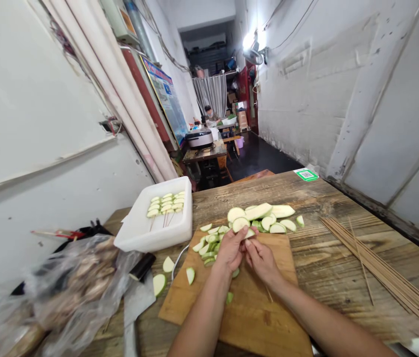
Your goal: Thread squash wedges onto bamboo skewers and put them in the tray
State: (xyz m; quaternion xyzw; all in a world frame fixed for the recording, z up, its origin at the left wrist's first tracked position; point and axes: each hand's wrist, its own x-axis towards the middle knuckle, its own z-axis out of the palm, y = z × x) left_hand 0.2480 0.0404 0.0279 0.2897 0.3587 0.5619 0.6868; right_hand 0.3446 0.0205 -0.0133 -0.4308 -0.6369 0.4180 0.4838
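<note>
My left hand point(231, 249) is closed on a pale green vegetable slice point(248, 233) above the wooden cutting board point(254, 307). My right hand point(260, 260) is pinched close against it, holding a thin bamboo skewer point(268, 293) that pokes out below the wrist. A heap of cut slices point(261, 217) lies at the board's far edge, and smaller pieces point(209, 244) lie left of my left hand.
A white tray point(146, 238) with skewered slices point(167, 203) stands at the left. A bundle of bare skewers point(376, 267) lies on the wooden table at the right. A plastic bag point(79, 287) and a cleaver point(135, 302) are at the near left. Walls close both sides.
</note>
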